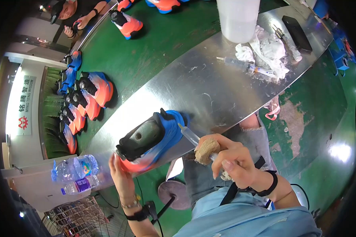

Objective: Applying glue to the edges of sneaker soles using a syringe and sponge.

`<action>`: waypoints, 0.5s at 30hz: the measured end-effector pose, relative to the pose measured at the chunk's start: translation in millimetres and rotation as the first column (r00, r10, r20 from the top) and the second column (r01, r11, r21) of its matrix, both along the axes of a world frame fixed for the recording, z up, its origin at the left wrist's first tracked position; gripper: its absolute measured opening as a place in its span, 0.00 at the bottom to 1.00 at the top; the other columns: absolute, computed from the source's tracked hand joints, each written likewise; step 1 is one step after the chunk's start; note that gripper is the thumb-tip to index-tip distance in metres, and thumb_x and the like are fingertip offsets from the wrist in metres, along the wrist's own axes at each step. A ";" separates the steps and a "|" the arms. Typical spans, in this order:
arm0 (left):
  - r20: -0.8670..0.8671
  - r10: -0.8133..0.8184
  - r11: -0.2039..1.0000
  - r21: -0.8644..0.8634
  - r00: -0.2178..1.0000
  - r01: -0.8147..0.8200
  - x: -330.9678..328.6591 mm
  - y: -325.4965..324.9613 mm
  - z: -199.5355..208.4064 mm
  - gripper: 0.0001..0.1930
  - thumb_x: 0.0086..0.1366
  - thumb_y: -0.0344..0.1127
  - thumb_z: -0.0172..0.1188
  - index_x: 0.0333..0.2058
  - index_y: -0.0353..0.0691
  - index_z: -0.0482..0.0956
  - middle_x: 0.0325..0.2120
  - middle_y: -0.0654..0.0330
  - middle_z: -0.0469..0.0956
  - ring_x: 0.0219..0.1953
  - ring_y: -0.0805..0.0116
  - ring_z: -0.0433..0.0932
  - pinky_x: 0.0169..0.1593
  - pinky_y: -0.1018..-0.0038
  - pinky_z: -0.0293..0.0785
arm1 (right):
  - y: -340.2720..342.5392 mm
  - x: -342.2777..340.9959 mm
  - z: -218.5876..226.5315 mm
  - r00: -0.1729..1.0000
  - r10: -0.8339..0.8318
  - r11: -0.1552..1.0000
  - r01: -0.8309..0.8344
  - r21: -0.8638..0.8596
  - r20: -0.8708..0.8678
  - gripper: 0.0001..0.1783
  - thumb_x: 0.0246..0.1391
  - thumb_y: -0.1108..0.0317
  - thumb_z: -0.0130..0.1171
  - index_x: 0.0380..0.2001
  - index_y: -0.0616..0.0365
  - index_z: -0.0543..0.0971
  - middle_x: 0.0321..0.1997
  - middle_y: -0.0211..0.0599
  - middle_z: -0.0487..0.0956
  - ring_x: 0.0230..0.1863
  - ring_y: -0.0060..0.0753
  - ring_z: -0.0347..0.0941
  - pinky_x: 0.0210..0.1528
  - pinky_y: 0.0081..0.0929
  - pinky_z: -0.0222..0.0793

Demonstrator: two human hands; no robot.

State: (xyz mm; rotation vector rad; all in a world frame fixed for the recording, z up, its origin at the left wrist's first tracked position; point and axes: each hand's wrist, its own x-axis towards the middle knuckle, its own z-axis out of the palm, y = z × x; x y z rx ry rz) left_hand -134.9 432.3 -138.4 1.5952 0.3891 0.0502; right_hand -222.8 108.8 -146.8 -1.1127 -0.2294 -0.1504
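A blue and orange sports shoe point(171, 128) with a dark last inside it rests on the metal bench, close to its near edge. My left hand point(122, 179) grips the shoe's orange end, with part of its fingers hidden behind it. In my right hand point(239, 162) is a clear syringe point(190, 136), its thin tip at the blue side of the shoe; whether it touches I cannot tell. A tan, rough-looking wad point(206, 151) sits against the syringe under the fingers of that same hand.
Beyond the metal bench point(209, 93), several similar shoes point(97, 89) stand on a green surface. Plastic bottles point(83, 184) lie at left. A white container point(239, 19), crumpled white tissue point(269, 49), another syringe point(245, 65) and a black case point(296, 33) occupy the far right. A co-worker point(77, 19) is upper left.
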 end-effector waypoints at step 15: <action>-0.308 -0.578 0.693 -0.674 0.756 0.256 -122.0 -51.9 -35.5 0.32 0.45 0.40 0.70 0.47 0.31 0.67 0.44 0.54 0.74 0.46 0.63 0.74 0.51 0.67 0.70 | 9.2 -20.2 6.5 0.983 0.014 0.991 0.011 0.131 -0.185 0.29 0.58 0.55 0.34 0.14 0.64 0.72 0.47 0.56 0.69 0.41 0.38 0.68 0.45 0.30 0.60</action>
